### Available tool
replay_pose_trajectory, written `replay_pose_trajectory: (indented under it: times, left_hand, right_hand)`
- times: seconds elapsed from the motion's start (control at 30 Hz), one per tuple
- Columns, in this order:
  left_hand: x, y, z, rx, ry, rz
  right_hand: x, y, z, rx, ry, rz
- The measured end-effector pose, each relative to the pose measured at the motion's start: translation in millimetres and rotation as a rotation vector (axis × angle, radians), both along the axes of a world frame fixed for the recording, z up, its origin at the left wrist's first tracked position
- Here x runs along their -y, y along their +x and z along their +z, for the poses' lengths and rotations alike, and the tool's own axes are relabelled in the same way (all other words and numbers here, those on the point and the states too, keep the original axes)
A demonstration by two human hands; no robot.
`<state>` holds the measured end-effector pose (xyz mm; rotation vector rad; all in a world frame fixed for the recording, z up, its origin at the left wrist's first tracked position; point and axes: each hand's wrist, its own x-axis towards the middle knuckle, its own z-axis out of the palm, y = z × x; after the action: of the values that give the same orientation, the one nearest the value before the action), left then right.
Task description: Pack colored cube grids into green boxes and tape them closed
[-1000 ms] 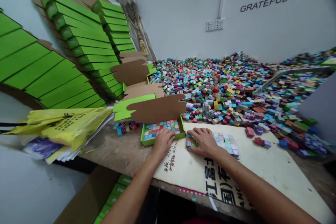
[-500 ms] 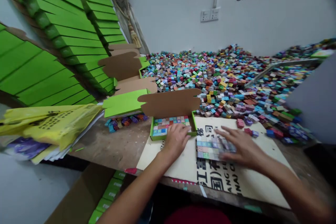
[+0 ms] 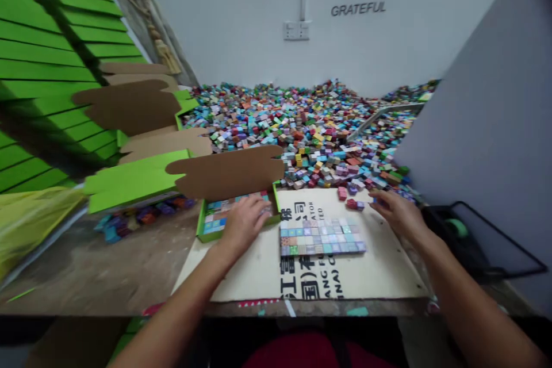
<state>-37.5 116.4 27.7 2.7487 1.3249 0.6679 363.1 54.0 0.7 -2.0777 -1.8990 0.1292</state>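
Patterned cubes (image 3: 322, 237) — flat grid; left fingers (image 3: 253, 204) curled over cardboard box (image 3: 226, 172), right fingers (image 3: 384, 196) bent — holds unclear.

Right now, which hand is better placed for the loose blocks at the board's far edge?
Probably your right hand: its fingertips are close beside the loose blocks, while your left hand is farther off, at the open box.

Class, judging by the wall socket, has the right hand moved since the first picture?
Yes: the right hand has moved rightward relative to the wall socket.
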Motion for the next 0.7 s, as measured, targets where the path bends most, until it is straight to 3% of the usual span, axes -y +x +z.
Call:
replay_pose_trajectory:
  times: [0.07, 0.2, 0.37, 0.5, 0.7]
  left_hand:
    - [-16.9, 0.9, -4.7, 0.005, -0.02, -0.057]
    - [-25.8, 2.0, -18.2, -0.007, -0.133, -0.227]
    - [-17.7, 1.4, -31.3, -0.045, -0.126, -0.127]
    - [-17.9, 2.0, -34.3, -0.009, -0.166, -0.063]
    - [-11.6, 2.0, -32.5, -0.046, -0.17, -0.02]
  right_hand:
    - [-4.3, 10.2, 0.5, 0.001, 0.0, -0.039]
    - [-10.7, 0.5, -7.0, -0.028, -0.054, 0.074]
    - [-25.0, -30.2, -13.4, -0.002, -0.079, 0.062]
    - [-39.2, -57.5, -2.5, -0.027, -0.107, 0.104]
    - [-69.0, -123.1, 4.4, -0.145, -0.173, 0.205]
